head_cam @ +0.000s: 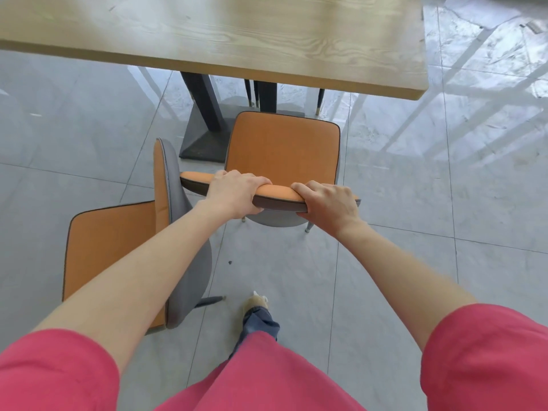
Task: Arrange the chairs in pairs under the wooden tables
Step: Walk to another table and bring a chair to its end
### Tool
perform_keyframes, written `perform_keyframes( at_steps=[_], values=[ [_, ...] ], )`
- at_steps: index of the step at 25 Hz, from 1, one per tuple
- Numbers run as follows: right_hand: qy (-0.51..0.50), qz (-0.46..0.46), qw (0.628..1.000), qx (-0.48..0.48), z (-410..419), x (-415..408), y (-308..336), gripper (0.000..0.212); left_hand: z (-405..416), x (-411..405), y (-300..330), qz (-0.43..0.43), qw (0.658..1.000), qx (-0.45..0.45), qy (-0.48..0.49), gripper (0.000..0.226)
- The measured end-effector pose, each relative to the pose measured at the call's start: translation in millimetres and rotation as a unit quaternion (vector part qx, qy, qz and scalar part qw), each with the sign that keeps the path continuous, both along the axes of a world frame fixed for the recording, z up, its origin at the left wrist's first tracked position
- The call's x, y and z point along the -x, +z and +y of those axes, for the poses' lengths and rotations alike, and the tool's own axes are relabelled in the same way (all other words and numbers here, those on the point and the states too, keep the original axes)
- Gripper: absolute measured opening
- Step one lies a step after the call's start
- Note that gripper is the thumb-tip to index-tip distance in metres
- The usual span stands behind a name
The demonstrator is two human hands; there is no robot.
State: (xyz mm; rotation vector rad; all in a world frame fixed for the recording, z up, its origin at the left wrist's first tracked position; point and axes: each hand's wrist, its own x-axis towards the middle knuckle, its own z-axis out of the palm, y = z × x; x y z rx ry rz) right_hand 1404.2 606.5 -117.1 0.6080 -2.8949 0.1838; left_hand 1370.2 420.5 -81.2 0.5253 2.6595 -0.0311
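Gripping chair (281, 143) backrest: left hand (234, 192), right hand (327, 206) | fingertips hidden

no readable text, no labels, no numbers anywhere

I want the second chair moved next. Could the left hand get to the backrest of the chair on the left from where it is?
Probably yes: the left hand grips the held chair's backrest, and the other chair's backrest stands right beside it, nothing between.

Quick count: one wooden table (237, 34), two orange chairs, one (281, 143) facing the table and one (118, 247) turned sideways on the left, plus thin legs (320, 100) of at least one more chair behind. Two hands, left (234, 192) and right (329, 206), and one shoe (256, 301).
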Motion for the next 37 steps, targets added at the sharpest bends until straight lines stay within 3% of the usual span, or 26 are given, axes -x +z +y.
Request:
perform_keyframes(
  at_steps=[9,19,25,28,33,37],
  values=[
    [-0.036,0.002,0.999,0.000,-14.6,24.7,14.6,0.042,-11.6,34.8,18.9,0.024,0.998,-0.003,-0.054,0.050],
    [-0.032,0.023,0.999,0.003,-13.0,1.5,4.7,0.042,-11.9,6.1,2.5,0.018,0.999,-0.019,-0.026,0.050],
    [-0.066,-0.046,0.997,-0.014,-16.9,-9.9,10.4,0.046,-10.1,-3.5,-1.8,0.016,0.999,-0.032,-0.015,0.049],
    [-0.094,-0.127,0.987,0.002,-18.3,-11.8,19.7,0.044,-7.3,-6.0,2.8,0.010,1.000,-0.023,-0.007,0.050],
    [-0.014,-0.185,0.982,-0.035,-11.7,-9.7,31.1,0.084,-2.0,-9.6,10.0,-0.011,1.000,0.010,0.018,0.064],
    [0.075,-0.172,0.980,-0.061,-15.2,5.6,41.4,0.086,-5.4,-17.3,19.1,-0.032,0.997,0.031,0.057,0.072]
  ],
)
